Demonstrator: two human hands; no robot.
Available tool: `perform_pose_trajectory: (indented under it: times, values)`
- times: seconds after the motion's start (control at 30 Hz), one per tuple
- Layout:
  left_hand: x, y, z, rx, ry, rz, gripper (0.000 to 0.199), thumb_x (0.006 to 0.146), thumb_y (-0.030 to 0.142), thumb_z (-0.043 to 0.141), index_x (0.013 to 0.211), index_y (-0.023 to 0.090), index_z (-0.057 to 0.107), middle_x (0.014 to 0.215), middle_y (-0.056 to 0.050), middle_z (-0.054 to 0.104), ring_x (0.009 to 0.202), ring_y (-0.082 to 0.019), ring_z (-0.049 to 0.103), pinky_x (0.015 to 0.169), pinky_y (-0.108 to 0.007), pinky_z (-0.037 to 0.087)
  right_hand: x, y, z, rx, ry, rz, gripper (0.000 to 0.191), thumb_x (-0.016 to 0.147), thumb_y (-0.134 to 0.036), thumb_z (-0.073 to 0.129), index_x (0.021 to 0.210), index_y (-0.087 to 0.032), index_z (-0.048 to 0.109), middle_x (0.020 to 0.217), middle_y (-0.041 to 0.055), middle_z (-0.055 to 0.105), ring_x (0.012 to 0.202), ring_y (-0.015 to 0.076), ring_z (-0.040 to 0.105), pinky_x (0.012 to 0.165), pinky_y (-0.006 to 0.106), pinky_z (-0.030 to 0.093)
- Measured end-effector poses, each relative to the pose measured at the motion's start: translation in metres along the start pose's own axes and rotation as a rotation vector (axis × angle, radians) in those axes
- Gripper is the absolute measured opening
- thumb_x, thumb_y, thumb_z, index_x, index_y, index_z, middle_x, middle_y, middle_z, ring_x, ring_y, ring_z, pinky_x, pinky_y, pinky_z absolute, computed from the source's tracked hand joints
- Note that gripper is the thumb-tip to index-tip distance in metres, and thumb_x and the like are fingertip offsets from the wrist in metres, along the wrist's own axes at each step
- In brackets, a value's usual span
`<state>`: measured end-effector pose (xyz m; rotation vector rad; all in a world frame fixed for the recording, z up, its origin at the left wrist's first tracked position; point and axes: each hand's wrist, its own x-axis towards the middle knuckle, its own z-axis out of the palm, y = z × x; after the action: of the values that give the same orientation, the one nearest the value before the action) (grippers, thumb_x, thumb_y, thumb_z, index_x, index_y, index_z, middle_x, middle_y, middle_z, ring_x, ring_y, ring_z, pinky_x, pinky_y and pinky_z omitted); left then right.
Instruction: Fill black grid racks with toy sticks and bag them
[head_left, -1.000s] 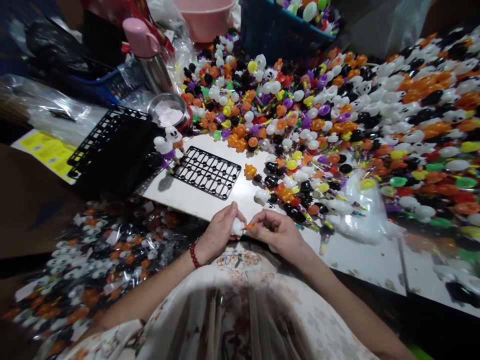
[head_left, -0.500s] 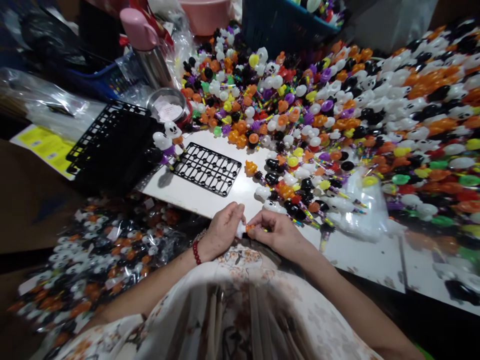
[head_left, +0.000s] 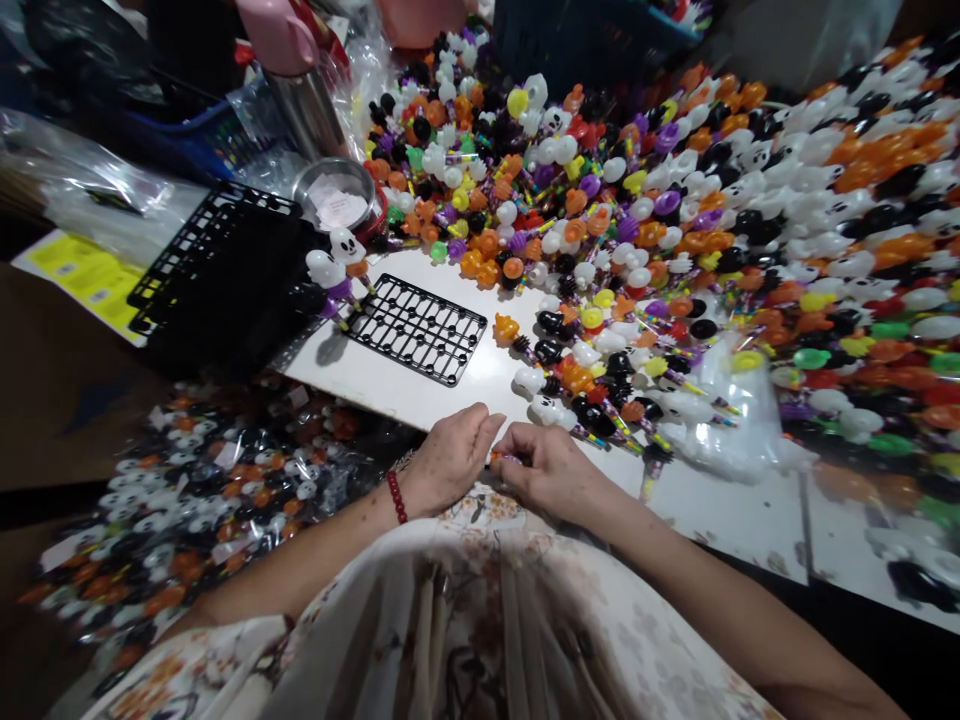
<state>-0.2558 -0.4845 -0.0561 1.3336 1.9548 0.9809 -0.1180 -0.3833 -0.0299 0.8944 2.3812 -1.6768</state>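
Observation:
Just past the table's front edge, close to my body, my left hand (head_left: 448,455) and my right hand (head_left: 546,468) almost meet. Between them is a small novelty pencil (head_left: 507,458), of which a bit of orange and a patterned shaft show. My right thumb and fingers pinch it. My left fingers are closed around its other end, which they hide. Beyond my hands lies a black plastic grid tray (head_left: 420,330). Two ghost-topped pencils (head_left: 337,262) stand at its left end, one orange-bodied, the other purple-bodied.
A big heap of novelty pencils (head_left: 600,230) covers the table's back and right. At left are stacked black trays (head_left: 217,270), a round metal tin (head_left: 334,200) and a pink-topped thermos (head_left: 296,95). Bagged ghost and pumpkin pieces (head_left: 195,520) lie below the table, left. A clear plastic bag (head_left: 731,420) lies right.
My hands have drawn closer together. The white top that showed in my left fingers is now hidden, and my right hand has turned slightly inward. The view has shifted a little.

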Motion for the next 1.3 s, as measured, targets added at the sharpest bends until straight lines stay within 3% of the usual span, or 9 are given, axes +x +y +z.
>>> perform_pose_trajectory:
  times: [0.23,0.33,0.4,0.5,0.6,0.8,0.93,1.07,1.3]
  values:
    - [0.006,0.001,0.003,-0.157,-0.061,-0.095,0.04,0.099,0.046,0.033,0.069,0.021,0.044,0.062,0.003,0.043,0.06,-0.013,0.04,0.06,-0.028,0.031,0.002,-0.006,0.003,-0.087,0.011,-0.085,0.006,0.08,-0.019,0.056,0.077,-0.02,0.061,0.064,-0.0023,0.061,0.057,0.012,0.05,0.054,0.024,0.032]
    - [0.006,0.002,-0.002,-0.406,-0.077,-0.302,0.042,0.096,0.054,0.036,0.076,0.02,0.05,0.069,0.002,0.05,0.064,-0.013,0.046,0.059,-0.026,0.038,0.006,-0.006,-0.001,-0.102,0.057,-0.062,0.009,0.083,-0.024,0.057,0.077,-0.019,0.062,0.066,-0.0005,0.064,0.058,0.0127,0.051,0.055,0.024,0.033]
    - [0.005,0.002,-0.008,-0.671,-0.163,-0.452,0.038,0.092,0.055,0.045,0.083,0.02,0.055,0.08,0.0,0.057,0.068,-0.013,0.052,0.058,-0.024,0.042,0.008,-0.006,-0.006,-0.073,0.076,-0.034,0.011,0.083,-0.027,0.059,0.078,-0.018,0.064,0.067,0.0,0.065,0.058,0.0128,0.051,0.054,0.024,0.034]
    - [0.001,0.003,-0.017,-0.984,-0.294,-0.52,0.021,0.079,0.036,0.066,0.088,0.019,0.058,0.089,-0.002,0.062,0.076,-0.013,0.057,0.064,-0.023,0.045,0.009,-0.006,-0.01,-0.027,0.08,-0.023,0.011,0.081,-0.028,0.063,0.081,-0.018,0.068,0.069,0.0002,0.067,0.061,0.0136,0.053,0.054,0.023,0.035]
    - [-0.004,0.001,-0.022,-1.11,-0.284,-0.531,0.026,0.068,0.019,0.07,0.091,0.018,0.059,0.088,-0.001,0.063,0.077,-0.012,0.058,0.068,-0.023,0.045,0.007,-0.006,-0.009,-0.009,0.078,-0.032,0.011,0.08,-0.027,0.063,0.081,-0.019,0.07,0.071,0.0005,0.069,0.063,0.0141,0.055,0.055,0.023,0.036]
    - [-0.018,-0.009,-0.02,-1.059,-0.297,-0.552,0.034,0.076,0.041,0.077,0.091,0.016,0.061,0.079,0.0,0.06,0.069,-0.009,0.055,0.065,-0.022,0.044,0.0,-0.003,-0.001,0.076,0.018,-0.039,0.013,0.082,-0.028,0.063,0.084,-0.018,0.071,0.07,0.0002,0.069,0.058,0.0125,0.053,0.053,0.023,0.036]
    - [-0.026,-0.018,-0.019,-0.929,-0.308,-0.503,0.042,0.088,0.057,0.058,0.103,0.018,0.059,0.081,-0.001,0.061,0.072,-0.012,0.056,0.072,-0.026,0.047,-0.001,-0.003,0.003,0.079,-0.004,-0.022,0.014,0.083,-0.026,0.06,0.086,-0.018,0.071,0.067,-0.0005,0.068,0.055,0.0115,0.05,0.052,0.023,0.034]
    - [-0.03,-0.02,-0.026,-0.887,-0.399,-0.478,0.033,0.091,0.048,0.056,0.11,0.022,0.054,0.092,0.0,0.057,0.081,-0.013,0.055,0.076,-0.026,0.046,-0.001,-0.004,0.003,0.012,0.002,-0.023,0.015,0.082,-0.025,0.06,0.088,-0.019,0.072,0.068,-0.0002,0.068,0.057,0.0117,0.051,0.054,0.023,0.034]
    - [-0.029,-0.015,-0.033,-0.582,-0.556,-0.389,0.035,0.087,0.028,0.056,0.118,0.023,0.043,0.076,0.007,0.044,0.063,-0.01,0.038,0.058,-0.021,0.033,-0.006,-0.008,0.003,-0.239,0.012,-0.041,0.016,0.084,-0.023,0.056,0.089,-0.019,0.07,0.062,-0.0016,0.063,0.052,0.0106,0.047,0.053,0.023,0.025]
